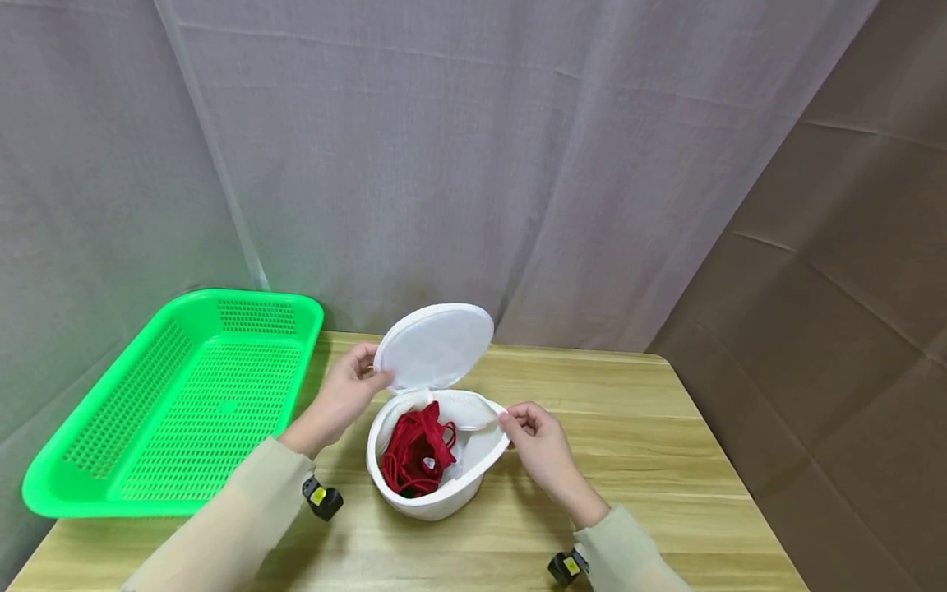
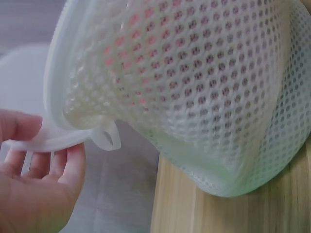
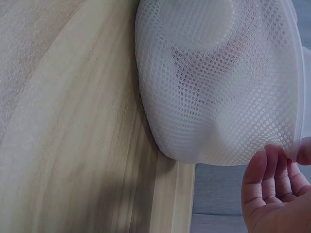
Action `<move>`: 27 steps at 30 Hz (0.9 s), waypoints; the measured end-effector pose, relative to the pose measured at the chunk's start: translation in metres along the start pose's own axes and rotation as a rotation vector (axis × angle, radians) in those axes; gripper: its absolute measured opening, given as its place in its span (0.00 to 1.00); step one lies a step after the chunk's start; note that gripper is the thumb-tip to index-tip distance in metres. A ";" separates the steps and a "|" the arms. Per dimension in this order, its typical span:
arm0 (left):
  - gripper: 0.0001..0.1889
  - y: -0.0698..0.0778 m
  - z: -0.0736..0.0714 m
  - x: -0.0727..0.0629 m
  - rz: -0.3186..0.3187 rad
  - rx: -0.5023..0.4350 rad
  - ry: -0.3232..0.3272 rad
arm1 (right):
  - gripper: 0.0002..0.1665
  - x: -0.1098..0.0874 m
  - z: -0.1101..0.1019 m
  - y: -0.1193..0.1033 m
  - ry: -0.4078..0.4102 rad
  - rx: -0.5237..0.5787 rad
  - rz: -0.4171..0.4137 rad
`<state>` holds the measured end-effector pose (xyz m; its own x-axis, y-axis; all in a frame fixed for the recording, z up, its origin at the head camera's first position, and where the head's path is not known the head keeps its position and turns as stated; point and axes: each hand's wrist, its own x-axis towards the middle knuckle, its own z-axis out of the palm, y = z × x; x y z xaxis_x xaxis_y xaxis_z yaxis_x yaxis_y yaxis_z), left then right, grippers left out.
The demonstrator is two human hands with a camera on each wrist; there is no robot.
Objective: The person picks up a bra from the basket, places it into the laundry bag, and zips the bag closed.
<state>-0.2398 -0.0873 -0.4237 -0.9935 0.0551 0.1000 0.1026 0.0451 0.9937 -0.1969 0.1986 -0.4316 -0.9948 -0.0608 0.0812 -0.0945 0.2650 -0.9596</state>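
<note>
A white mesh laundry bag (image 1: 473, 487) stands on the table with its round lid (image 1: 438, 345) raised at the back. Inside it lies a bunched red garment (image 1: 418, 450) with thin straps; its red also shows through the mesh wall (image 2: 194, 63) in the left wrist view. My left hand (image 1: 346, 393) pinches the lid's left edge, thumb on one face and fingers on the other. On the opposite side my right hand (image 1: 542, 444) pinches the bag's rim and draws it outward to a point. A small white loop (image 2: 108, 136) hangs near the lid's hinge.
A green plastic basket (image 1: 214, 403) with slotted walls stands on the left of the wooden table (image 1: 592, 386). Grey curtain (image 1: 414, 164) hangs right behind the table, and brown cloth (image 1: 829, 329) flanks its right edge.
</note>
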 end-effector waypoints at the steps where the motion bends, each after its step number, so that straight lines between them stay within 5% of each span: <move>1: 0.14 0.001 -0.001 -0.001 -0.001 0.013 -0.018 | 0.07 0.000 0.000 0.000 0.001 -0.004 0.003; 8: 0.09 0.002 -0.010 -0.008 0.011 0.099 -0.155 | 0.07 0.005 -0.003 0.008 -0.005 -0.012 0.014; 19: 0.10 -0.003 -0.020 -0.017 -0.063 0.125 -0.359 | 0.06 0.013 -0.002 0.032 0.036 0.000 -0.002; 22: 0.13 -0.003 -0.020 -0.016 -0.088 0.117 -0.343 | 0.05 0.013 -0.002 0.031 0.045 0.000 0.002; 27: 0.12 -0.004 -0.015 -0.013 -0.135 0.122 -0.213 | 0.06 0.013 -0.001 0.030 0.029 0.017 -0.009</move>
<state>-0.2281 -0.1027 -0.4279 -0.9669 0.2482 -0.0584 -0.0118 0.1852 0.9826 -0.2127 0.2066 -0.4594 -0.9946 -0.0351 0.0972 -0.1029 0.2482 -0.9632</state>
